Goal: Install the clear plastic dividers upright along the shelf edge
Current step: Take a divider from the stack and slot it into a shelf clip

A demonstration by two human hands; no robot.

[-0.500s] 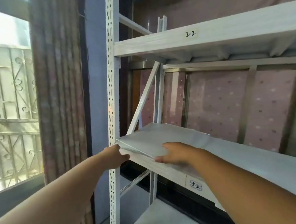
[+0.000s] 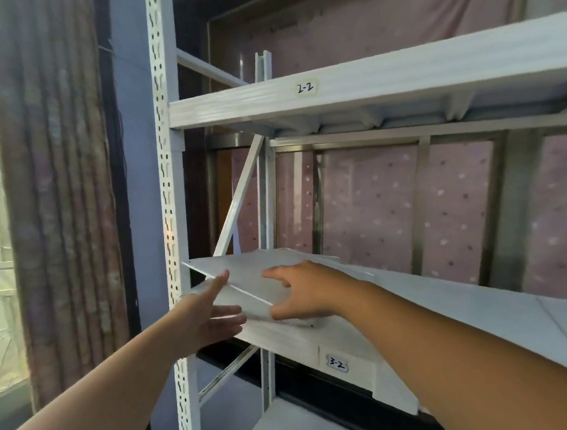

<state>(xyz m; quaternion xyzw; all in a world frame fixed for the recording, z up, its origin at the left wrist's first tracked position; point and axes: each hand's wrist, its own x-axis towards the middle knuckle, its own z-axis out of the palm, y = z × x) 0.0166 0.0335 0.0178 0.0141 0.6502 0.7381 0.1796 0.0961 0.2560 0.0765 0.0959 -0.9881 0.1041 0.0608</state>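
Upper shelf edge (image 2: 400,82) reads "2-2"; lower shelf edge (image 2: 284,340) "3-2".

By my left grip (image 2: 212,317) the thin clear plastic divider sheet (image 2: 246,274) looks smooth and faintly glossy; beneath it, the white painted metal shelf (image 2: 449,307) is matt; left hangs coarse brown cloth curtain (image 2: 59,197).
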